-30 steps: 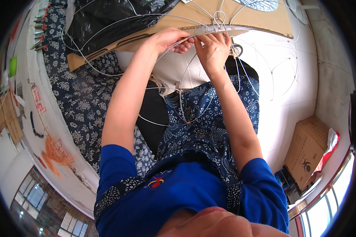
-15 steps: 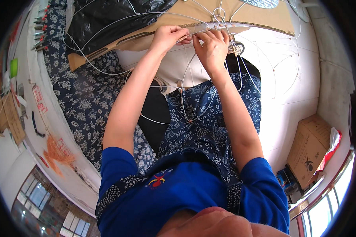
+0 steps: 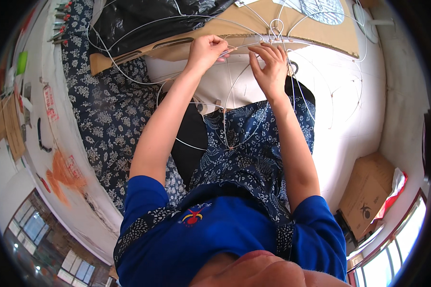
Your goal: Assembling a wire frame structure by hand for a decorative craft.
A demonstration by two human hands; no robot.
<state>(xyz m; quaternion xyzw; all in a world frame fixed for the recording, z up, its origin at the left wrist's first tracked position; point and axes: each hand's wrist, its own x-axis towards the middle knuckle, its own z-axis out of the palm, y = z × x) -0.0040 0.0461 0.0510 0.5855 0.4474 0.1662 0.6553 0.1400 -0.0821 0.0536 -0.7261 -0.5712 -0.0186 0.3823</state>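
A large frame of thin pale wire (image 3: 224, 111), bent into arcs and loops with small brown wrapped joints, spreads in front of me and over my lap. My left hand (image 3: 207, 53) is closed, its thumb and fingers pinching a wire of the frame beside a small brownish bit. Just to its right is my right hand (image 3: 271, 71), its thumb apart and its fingers stretched toward the same wire. The fingertips are close to the wire; I cannot tell whether they touch it. A small wire loop (image 3: 276, 31) stands just beyond them.
Flat brown cardboard (image 3: 321, 45) and black plastic sheeting (image 3: 134, 36) lie at the far side. Blue patterned cloth (image 3: 105, 124) covers the left. Several tools (image 3: 61, 29) line the far-left edge. A cardboard box (image 3: 368, 191) stands at the right.
My right hand has loosened, with its thumb and fingers spreading and moving away from my left hand. My left hand stays pinched. The whole view has shifted slightly.
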